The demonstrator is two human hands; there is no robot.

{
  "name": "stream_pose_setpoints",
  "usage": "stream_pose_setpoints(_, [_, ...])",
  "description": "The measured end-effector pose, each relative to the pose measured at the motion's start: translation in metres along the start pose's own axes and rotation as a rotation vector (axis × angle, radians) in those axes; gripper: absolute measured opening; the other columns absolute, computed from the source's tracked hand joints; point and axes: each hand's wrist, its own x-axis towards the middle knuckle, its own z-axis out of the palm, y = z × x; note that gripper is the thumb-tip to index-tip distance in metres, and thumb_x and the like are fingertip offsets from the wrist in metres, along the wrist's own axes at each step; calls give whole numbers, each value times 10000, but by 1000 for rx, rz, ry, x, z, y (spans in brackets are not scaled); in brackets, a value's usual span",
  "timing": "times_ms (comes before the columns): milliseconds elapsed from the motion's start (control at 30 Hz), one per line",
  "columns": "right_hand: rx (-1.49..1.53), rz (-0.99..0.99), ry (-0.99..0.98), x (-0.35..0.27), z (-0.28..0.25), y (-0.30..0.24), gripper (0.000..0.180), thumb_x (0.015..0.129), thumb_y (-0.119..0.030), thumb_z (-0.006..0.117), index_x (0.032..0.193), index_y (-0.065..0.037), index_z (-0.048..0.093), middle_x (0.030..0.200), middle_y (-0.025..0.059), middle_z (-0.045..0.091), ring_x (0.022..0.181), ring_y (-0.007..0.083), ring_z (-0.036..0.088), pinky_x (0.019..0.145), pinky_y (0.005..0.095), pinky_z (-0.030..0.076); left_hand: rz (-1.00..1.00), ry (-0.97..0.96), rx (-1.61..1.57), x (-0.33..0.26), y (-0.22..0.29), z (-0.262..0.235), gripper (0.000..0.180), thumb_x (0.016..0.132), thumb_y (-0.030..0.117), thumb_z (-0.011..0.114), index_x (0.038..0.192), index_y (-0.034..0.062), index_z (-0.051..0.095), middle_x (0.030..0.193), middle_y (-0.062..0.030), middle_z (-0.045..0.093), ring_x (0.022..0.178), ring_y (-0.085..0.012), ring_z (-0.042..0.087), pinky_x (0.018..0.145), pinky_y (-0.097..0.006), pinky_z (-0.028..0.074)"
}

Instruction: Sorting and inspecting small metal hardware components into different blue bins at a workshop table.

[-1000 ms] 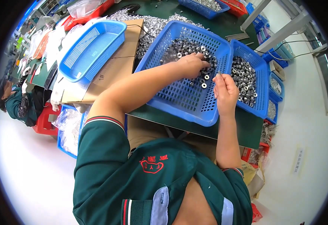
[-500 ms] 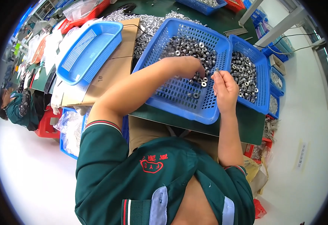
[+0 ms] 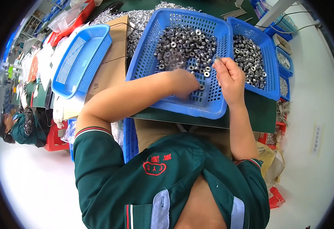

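Observation:
A large blue perforated basket [image 3: 176,108] stands before me with many small metal rings [image 3: 186,42] heaped toward its far side. My left hand [image 3: 184,83] is over the near part of this basket, close to a few loose rings. It is smeared by motion, so its fingers do not show clearly. At the basket's right rim, my right hand [image 3: 231,80] is closed with thumb and forefinger pinched. A thin metal piece [image 3: 217,58] sticks out above the pinch; most of it is hidden in the hand.
A second blue basket [image 3: 272,86] full of rings adjoins on the right. An empty light-blue basket [image 3: 69,89] sits on cardboard [image 3: 111,65] at the left. Shiny metal parts [image 3: 134,19] lie piled behind, and thin rods [image 3: 233,14] at the back right. A co-worker [image 3: 25,128] sits far left.
My left hand has moved back toward me from the ring heap, to the basket's near part. My right hand stays pinched at the right rim. The whole view has shifted slightly.

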Motion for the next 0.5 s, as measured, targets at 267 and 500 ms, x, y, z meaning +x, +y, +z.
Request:
stream_pose_setpoints(267, [20, 52, 16, -1, 2, -9, 188, 926, -168, 602, 852, 3, 630, 606, -14, 526, 575, 38, 451, 532, 223, 375, 25, 143, -973, -17, -38, -44, 138, 872, 113, 616, 956, 19, 559, 747, -81, 645, 626, -149, 641, 550, -269, 500])
stream_pose_setpoints(500, [-97, -3, -44, -3, 2, -8, 165, 931, -145, 584, 987, 5, 625, 645, 26, 562, 587, 78, 500, 548, 247, 414, 311, 361, -1642, -29, -52, -50, 208, 936, 195, 594, 1070, 42, 546, 860, -85, 665, 712, -148, 654, 619, -243, 497])
